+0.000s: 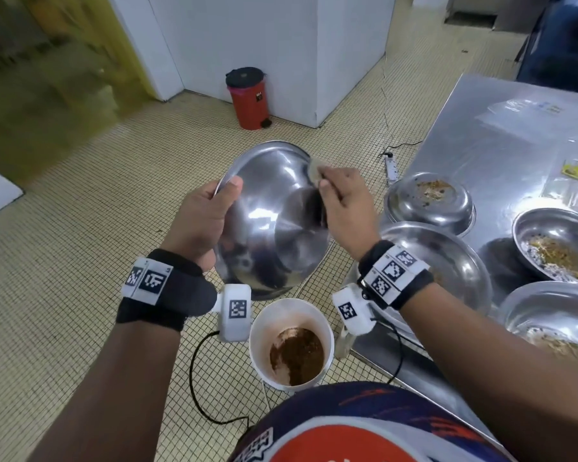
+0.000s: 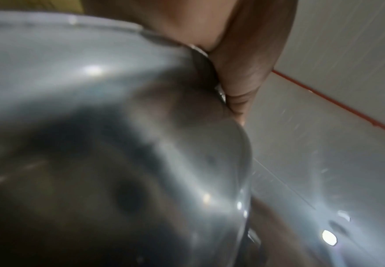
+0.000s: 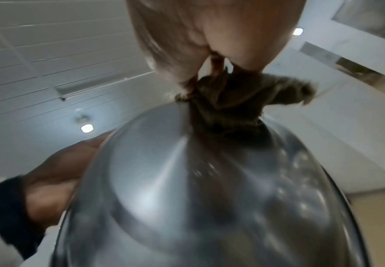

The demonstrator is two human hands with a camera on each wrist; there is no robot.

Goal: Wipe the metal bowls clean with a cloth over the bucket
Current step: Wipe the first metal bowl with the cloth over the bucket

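Observation:
A shiny metal bowl (image 1: pixel 271 215) is held tilted in the air, its underside facing me, above a white bucket (image 1: pixel 261 331) with brown slop in the bottom. My left hand (image 1: pixel 204 218) grips its left rim, thumb on the outside. My right hand (image 1: pixel 342 201) pinches a small brownish cloth (image 1: pixel 314 170) against the bowl's upper right edge. In the right wrist view the cloth (image 3: pixel 239 101) bunches under the fingers (image 3: pixel 175 54) on the bowl (image 3: pixel 187 198). The left wrist view shows the bowl (image 2: pixel 95 144) blurred, a finger (image 2: pixel 244 75) along its rim.
A steel table (image 1: pixel 481 145) stands at the right with several dirty metal bowls (image 1: pixel 429 201) holding food scraps. A red pedal bin (image 1: pixel 249 98) sits by the white wall. A power strip (image 1: pixel 391 166) and cables lie on the tiled floor.

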